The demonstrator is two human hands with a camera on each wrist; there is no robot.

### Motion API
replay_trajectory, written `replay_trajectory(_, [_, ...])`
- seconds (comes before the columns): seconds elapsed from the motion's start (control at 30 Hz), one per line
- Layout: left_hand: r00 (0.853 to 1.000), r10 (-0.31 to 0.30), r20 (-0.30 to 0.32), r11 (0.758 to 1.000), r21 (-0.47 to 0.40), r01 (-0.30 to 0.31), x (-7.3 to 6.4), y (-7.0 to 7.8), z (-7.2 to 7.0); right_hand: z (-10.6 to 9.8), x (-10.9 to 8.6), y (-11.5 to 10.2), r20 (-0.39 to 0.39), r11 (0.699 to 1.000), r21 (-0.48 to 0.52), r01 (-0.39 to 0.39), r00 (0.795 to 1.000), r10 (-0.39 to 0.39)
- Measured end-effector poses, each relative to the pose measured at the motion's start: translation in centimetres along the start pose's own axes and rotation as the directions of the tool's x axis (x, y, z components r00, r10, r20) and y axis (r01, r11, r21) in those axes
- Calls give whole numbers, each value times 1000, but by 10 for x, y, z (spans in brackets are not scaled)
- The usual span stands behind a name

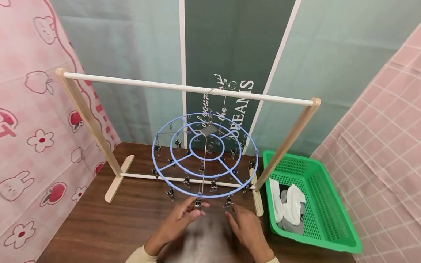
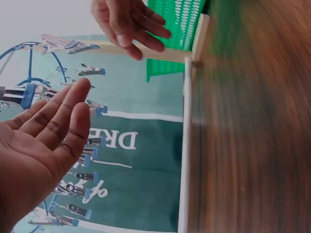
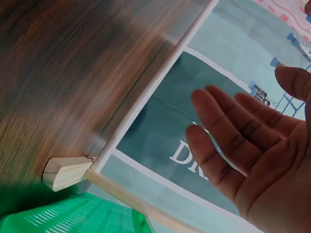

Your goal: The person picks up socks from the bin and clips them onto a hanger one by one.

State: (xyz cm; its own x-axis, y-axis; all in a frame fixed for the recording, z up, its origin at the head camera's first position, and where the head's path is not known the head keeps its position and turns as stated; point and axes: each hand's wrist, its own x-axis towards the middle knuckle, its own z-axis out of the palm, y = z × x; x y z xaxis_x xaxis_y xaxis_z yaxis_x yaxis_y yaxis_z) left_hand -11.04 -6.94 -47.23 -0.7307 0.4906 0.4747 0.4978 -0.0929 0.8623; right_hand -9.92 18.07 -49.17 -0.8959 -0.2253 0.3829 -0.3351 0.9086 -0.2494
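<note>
A round blue drying hanger (image 1: 217, 197), its rings lined with metal clips, hangs by a wire hook from the white rail. My left hand (image 1: 179, 219) is at the front of the hanger, its fingers behind a front clip (image 1: 198, 204). The left wrist view shows this hand (image 2: 43, 145) palm up with fingers extended; whether it touches the clip I cannot tell. Just below another front clip (image 1: 228, 201) is my right hand (image 1: 246, 228). Seen from the right wrist, that hand (image 3: 262, 160) has loosely spread fingers and holds nothing.
The wooden stand with its white top rail (image 1: 141, 83) spans the brown table (image 1: 88, 223). To the right sits a green basket (image 1: 342, 219) containing white cloth pieces (image 1: 294, 202) and grey ones (image 1: 291, 226). Patterned curtains enclose the sides and back.
</note>
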Motion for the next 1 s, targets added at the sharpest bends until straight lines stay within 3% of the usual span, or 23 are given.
replay_trajectory(0.13, [999, 33, -11, 987, -156, -34, 4, 5, 1, -4, 0, 1, 3, 1000, 15, -2, 1000, 2])
replay_trajectory(0.3, [998, 24, -51, 974, -223, -35, 8, 11, 2, -13, 3, 1, 44, 996, 59, -71, 997, 69])
replay_trajectory(0.5, [997, -8, -77, 986, -167, -5, 10, 15, 1, -32, 8, 5, 101, 984, 124, -129, 988, 117])
replay_trajectory(0.63, [996, 30, -79, 995, -88, -37, 10, 14, 0, -47, 12, 10, 109, 979, 143, -146, 985, 131])
replay_trajectory(0.83, [994, 61, -87, 998, -26, -63, 11, 15, -2, -68, 20, 22, 89, 972, 134, -194, 979, 183])
replay_trajectory(1.0, [994, 40, -100, 998, -46, -45, 8, 20, -2, -86, 25, 36, 43, 960, 122, -252, 968, 249])
